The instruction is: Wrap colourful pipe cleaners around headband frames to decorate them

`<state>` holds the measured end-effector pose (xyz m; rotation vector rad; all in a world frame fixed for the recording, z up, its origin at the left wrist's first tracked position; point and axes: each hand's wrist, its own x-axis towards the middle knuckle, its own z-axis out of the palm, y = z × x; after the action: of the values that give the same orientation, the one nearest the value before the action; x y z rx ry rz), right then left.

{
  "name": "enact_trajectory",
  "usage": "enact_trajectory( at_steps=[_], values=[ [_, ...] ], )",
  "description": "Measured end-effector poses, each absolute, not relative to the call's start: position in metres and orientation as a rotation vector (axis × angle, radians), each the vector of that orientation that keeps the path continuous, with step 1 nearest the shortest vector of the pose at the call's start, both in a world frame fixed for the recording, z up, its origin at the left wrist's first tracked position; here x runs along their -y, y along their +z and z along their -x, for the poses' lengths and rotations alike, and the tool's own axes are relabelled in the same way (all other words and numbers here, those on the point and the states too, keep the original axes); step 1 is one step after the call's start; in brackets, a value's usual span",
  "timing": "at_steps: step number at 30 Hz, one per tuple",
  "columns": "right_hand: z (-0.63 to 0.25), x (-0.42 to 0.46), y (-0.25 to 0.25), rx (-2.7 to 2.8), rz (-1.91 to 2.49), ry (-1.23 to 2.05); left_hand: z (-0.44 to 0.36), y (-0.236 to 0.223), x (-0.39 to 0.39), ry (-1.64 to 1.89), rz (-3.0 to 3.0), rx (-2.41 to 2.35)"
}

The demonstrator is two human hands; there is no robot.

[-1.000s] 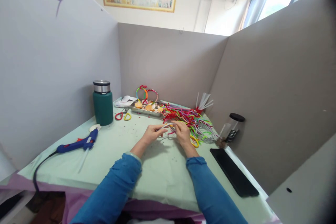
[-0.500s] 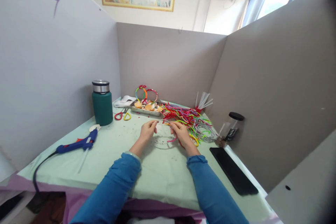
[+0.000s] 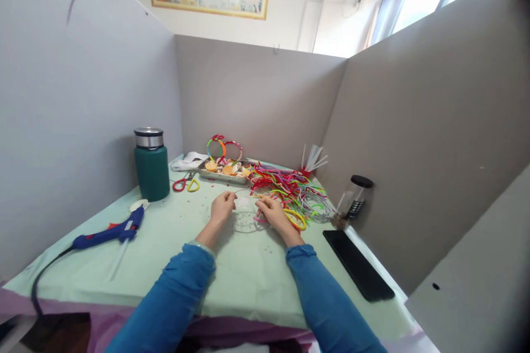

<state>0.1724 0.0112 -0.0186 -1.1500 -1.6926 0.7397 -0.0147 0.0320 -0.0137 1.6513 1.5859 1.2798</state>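
Both hands pinch a thin grey wire [image 3: 247,190], which arches between them over the middle of the table. My left hand [image 3: 223,206] is closed on its left end, thumb and fingers pressed together. On the other side my right hand [image 3: 272,213] grips the wire's right part the same way. Below them a thin pale hoop [image 3: 245,231] lies on the cloth, partly hidden behind the hands. A short pink piece [image 3: 260,219] shows beside my right hand. Whether the wire joins the hoop, I cannot tell.
Behind the hands lie a pile of coloured pipe cleaners [image 3: 285,183] and a metal tray [image 3: 226,178] of shells. Scissors [image 3: 186,184], a green flask [image 3: 152,168] and a blue glue gun [image 3: 108,233] are on the left. A black slab [image 3: 356,265] and a clear jar [image 3: 356,201] stand right.
The view has swung slightly to the right, so everything appears shifted left. Both hands keep their hold on the wire, with only slight movement of the fingers.
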Motion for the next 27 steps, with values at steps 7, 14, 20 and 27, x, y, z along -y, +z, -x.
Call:
enact_trajectory(
  at_steps=[7,14,20,27],
  values=[
    [-0.170,-0.011,-0.029,1.851,1.278,0.360,0.021,-0.012,-0.033,1.253,-1.736,-1.726],
    [-0.167,-0.014,-0.034,1.769,1.408,0.186,0.011,-0.014,-0.023,1.471,-2.128,-1.909],
    [-0.170,-0.019,-0.036,1.636,1.434,0.206,0.001,-0.007,-0.011,1.600,-2.204,-1.652],
    [-0.165,-0.021,-0.034,1.513,1.427,0.240,-0.008,-0.002,0.000,1.410,-2.468,-1.349]
  ],
)
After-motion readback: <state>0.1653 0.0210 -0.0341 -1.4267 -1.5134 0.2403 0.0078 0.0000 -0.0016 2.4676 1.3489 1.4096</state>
